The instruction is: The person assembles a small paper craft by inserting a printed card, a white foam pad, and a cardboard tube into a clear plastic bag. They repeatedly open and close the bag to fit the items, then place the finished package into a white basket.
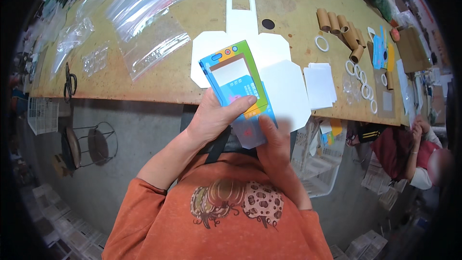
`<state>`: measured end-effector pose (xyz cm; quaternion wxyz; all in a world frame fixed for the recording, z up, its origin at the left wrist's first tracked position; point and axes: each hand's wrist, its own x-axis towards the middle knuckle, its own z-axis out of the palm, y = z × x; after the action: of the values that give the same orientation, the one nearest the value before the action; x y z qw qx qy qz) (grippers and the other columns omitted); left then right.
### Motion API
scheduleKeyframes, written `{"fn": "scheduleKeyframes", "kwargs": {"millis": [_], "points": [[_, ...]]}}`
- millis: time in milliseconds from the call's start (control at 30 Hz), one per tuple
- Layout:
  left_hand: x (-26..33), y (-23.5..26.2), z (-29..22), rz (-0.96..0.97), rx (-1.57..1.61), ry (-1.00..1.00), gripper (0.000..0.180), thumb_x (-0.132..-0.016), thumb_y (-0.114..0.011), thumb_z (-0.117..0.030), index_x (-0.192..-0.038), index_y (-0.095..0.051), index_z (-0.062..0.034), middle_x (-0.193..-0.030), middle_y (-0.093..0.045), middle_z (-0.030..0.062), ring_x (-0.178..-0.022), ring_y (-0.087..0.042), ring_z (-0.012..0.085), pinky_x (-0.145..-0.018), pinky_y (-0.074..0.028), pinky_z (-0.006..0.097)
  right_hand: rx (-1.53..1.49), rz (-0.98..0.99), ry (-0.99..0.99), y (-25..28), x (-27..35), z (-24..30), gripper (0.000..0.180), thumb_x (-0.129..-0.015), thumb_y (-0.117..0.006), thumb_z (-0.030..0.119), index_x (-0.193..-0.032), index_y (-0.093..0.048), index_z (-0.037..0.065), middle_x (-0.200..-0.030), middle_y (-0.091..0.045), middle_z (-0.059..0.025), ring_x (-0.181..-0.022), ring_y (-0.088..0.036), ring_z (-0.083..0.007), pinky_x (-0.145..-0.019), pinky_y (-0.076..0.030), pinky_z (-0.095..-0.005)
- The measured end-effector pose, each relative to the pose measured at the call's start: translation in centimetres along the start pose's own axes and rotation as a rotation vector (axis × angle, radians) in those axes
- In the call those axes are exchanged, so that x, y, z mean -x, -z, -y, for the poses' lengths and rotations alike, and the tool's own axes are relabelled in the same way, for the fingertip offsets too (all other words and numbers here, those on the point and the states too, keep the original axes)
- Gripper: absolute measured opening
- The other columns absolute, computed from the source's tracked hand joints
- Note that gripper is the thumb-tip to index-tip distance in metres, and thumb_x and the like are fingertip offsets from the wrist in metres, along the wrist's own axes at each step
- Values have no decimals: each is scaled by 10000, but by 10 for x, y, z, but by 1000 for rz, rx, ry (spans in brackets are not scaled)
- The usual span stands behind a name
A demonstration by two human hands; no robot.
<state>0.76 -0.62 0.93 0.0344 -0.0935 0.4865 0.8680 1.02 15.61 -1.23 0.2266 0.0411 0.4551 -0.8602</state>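
Note:
Both hands hold a small stack of printed cards just over the table's near edge. On top is a blue, green and yellow card frame (pixel 262 80) with a window cut in it. A blue printed card (pixel 239 86) lies across that window and reaches down to my right hand, where a pale translucent piece (pixel 250 134) sticks out below. My left hand (pixel 215 113) grips the frame's lower left, thumb on top. With its thumb on the blue card, my right hand (pixel 275 140) is closed at the lower right; its other fingers are hidden. Beyond lie white die-cut card sheets (pixel 275 45).
Clear plastic bags (pixel 149 24) and black scissors (pixel 70 82) lie at left. A black disc (pixel 268 24), cardboard tubes (pixel 332 21), white rings (pixel 365 91) and white papers (pixel 319 86) are at right. Another person (pixel 417 139) sits at far right. Stools (pixel 98 147) stand at lower left.

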Motion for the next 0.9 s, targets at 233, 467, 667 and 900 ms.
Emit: {"fn": "scheduleKeyframes", "kwargs": {"millis": [233, 467, 667, 900], "points": [[-4, -1, 16, 41, -106, 9, 331, -918, -732, -74, -1222, -612, -16, -1064, -687, 36, -947, -667, 120, -826, -562, 279, 305, -138, 117, 10, 6, -4, 373, -1068, -507, 167, -1380, -543, -34, -1328, -620, -129, -1230, -588, -215, -1060, -465, -360], [9, 35, -40, 75, -703, -258, 259, -974, -673, -95, -1212, -665, 6, -1085, -717, 106, -979, -694, 164, -843, -556, 299, 742, -101, 349, 37, 5, 6, 393, -1045, -555, 116, -1393, -519, -62, -1326, -623, -140, -1178, -623, -229, -1047, -483, -381], [1, 156, -76, -464, -1842, -673, 170, -886, -704, -96, -1052, -711, -60, -1073, -718, 106, -980, -677, 316, -829, -567, 391, -73, -290, 133, 43, -5, 19, 463, -999, -623, 73, -1418, -478, -59, -1339, -616, -145, -1171, -641, -237, -1056, -525, -392], [-6, 156, -88, -431, -1712, -616, 102, -858, -726, -95, -955, -697, -78, -913, -671, 99, -853, -667, 314, -719, -546, 411, -30, -254, 146, 27, -11, 5, 448, -989, -634, 59, -1401, -499, -55, -1296, -640, -131, -1128, -651, -207, -1016, -528, -357]]}}
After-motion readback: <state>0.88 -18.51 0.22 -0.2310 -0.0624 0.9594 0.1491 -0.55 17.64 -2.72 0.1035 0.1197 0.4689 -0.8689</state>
